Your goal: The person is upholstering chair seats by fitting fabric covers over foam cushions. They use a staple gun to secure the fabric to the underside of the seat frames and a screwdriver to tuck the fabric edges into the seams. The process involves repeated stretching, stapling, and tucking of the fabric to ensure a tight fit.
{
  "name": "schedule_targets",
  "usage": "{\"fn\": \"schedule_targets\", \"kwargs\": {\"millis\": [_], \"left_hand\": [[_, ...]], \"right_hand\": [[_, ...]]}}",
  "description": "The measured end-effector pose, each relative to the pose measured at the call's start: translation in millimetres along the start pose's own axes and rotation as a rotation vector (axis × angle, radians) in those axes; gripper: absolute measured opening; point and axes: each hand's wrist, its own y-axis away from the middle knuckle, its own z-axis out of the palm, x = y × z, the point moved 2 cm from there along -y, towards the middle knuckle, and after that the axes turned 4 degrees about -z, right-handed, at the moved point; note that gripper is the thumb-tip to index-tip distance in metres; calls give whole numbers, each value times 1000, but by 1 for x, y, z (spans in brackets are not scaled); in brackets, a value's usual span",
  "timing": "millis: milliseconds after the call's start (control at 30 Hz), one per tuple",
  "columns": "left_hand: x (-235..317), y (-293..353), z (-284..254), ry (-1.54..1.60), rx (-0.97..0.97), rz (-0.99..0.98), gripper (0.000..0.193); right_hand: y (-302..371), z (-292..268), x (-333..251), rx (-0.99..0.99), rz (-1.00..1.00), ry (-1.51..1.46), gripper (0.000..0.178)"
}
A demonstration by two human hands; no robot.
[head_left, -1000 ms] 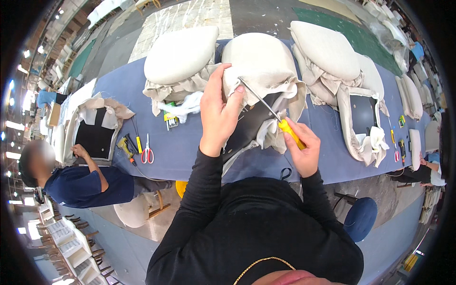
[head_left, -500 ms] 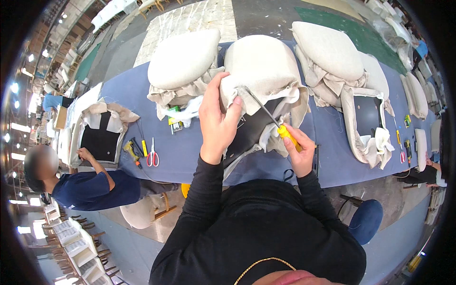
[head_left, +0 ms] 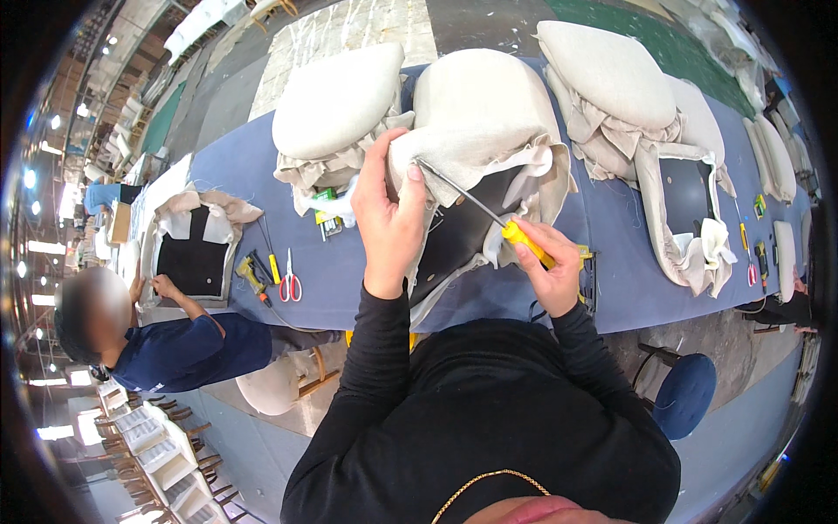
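Note:
A beige fabric-covered seat cushion point(head_left: 458, 146) is tilted up on the table in front of me, its black underside point(head_left: 460, 229) partly showing and loose fabric hanging round it. My left hand point(head_left: 388, 223) grips its left corner, thumb on the near side and fingers over the edge. In my right hand point(head_left: 552, 266) is a screwdriver point(head_left: 527, 244) with a yellow handle and long metal shaft. Its tip meets the fabric beside my left thumb; whether it pierces the cloth I cannot tell.
Stacked cushions point(head_left: 336, 100) stand behind left, others point(head_left: 611, 79) behind right. A staple gun point(head_left: 255, 272) and scissors point(head_left: 291, 277) lie left on the blue-covered table point(head_left: 340, 284). A co-worker point(head_left: 192, 345) handles another cushion there. A yellow tool point(head_left: 587, 272) sits near my right wrist.
The whole view has shifted slightly. My left hand still grips the corner and the screwdriver tip stays near my left thumb, with its shaft lying a little flatter.

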Motion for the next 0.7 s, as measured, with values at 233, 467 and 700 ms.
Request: {"fn": "schedule_targets", "kwargs": {"millis": [233,467,700], "left_hand": [[-9,1,-5,-12,-1,-2,42],[-7,3,-8,5,-18,-10,42],[-5,6,1,12,-51,33,43]], "right_hand": [[-8,-6,-6,-43,1,20,35],[-3,-2,1,-62,84,-95,35],[36,60,58,-214,525,-943,51]]}}
